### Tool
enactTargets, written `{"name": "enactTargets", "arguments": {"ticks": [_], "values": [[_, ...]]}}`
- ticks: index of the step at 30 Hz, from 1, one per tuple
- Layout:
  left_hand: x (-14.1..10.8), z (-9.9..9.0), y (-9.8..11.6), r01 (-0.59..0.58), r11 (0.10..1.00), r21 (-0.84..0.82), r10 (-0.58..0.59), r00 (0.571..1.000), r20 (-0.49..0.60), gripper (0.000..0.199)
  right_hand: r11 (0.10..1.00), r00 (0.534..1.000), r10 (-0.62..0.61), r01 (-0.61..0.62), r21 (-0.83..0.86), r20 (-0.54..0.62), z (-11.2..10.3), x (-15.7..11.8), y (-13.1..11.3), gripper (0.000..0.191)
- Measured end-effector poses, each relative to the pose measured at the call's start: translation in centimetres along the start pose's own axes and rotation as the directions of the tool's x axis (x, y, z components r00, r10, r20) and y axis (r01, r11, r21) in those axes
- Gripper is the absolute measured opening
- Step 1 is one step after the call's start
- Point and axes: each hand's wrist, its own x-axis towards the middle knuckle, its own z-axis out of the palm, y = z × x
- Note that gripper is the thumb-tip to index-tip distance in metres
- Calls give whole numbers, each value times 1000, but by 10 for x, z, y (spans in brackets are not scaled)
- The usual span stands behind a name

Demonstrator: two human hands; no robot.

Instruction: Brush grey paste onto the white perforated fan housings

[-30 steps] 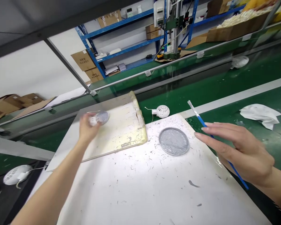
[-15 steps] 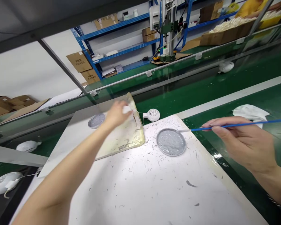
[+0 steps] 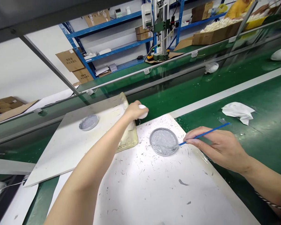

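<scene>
Looks like the left hand (image 3: 134,111) is closed around a small white piece (image 3: 143,111) near the far edge of a white board (image 3: 135,193). The right hand (image 3: 216,148) pinches a blue brush (image 3: 207,133), tip right at the rim of a grey dish (image 3: 164,142). Another dish (image 3: 89,122) sits off left.

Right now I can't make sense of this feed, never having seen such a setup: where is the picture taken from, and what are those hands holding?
This view comes from a camera worn on the person's head, looking down at the hands. The left hand grips a small white part. The right hand holds a blue brush, its tip at a round dish of grey paste on a spattered white board. A second dish sits on another board; a crumpled white cloth lies on the green belt.
</scene>
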Motion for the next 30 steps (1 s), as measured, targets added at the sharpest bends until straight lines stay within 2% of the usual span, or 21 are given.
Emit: {"name": "enactTargets", "arguments": {"ticks": [2,4,5,6,7,8,9,10,12,15,18,20,23,25,27,30], "values": [[-14,-18,-11,-28,982,-187,23,999,-26,42,1000,1000,-2,2,3,15,2,0,2,9],[-29,-34,-23,-41,898,-437,12,997,-71,37,1000,999,17,-17,12,41,5,0,3,9],[-37,-40,-29,-39,782,-623,-26,995,-95,36,999,998,32,-33,16,51,6,-1,3,9],[-44,-45,-34,-35,588,-808,-85,991,-104,34,999,997,49,-50,21,57,8,-1,3,9],[-51,-48,-39,-34,335,-942,-149,985,-89,33,997,996,68,-70,29,61,10,-1,3,9],[-58,-49,-43,-36,78,-996,-202,978,-51,34,995,994,90,-93,40,61,11,-1,3,10],[-64,-49,-47,-36,-117,-993,-231,973,-8,37,991,991,121,-124,54,62,13,-1,2,10],[-69,-47,-49,-33,-216,-976,-238,971,19,40,983,985,162,-167,71,63,15,-1,2,11],[-78,-42,-52,-29,-284,-958,-217,975,35,39,953,961,268,-274,130,60,19,0,1,12],[-89,-35,-52,-26,-275,-961,-176,984,24,32,839,888,458,-448,308,44,25,3,4,16],[-98,-30,-52,-11,-205,-979,-133,991,16,31,650,779,625,-553,521,48,29,6,11,24],[-103,-28,-52,-13,-108,-994,-65,998,-6,36,492,695,715,-576,653,75,31,8,18,30],[-108,-25,-52,-84,128,-988,50,996,-79,52,296,594,793,-569,767,136,33,9,29,34],[-112,-23,-51,-166,288,-943,91,985,-146,65,242,563,812,-569,786,157,34,9,34,33],[-115,-20,-48,-224,393,-892,119,974,-193,72,211,545,821,-566,797,169,35,9,39,31],[-122,-17,-42,-223,425,-877,141,974,-179,73,165,522,832,-559,812,191,36,9,43,29]]}}
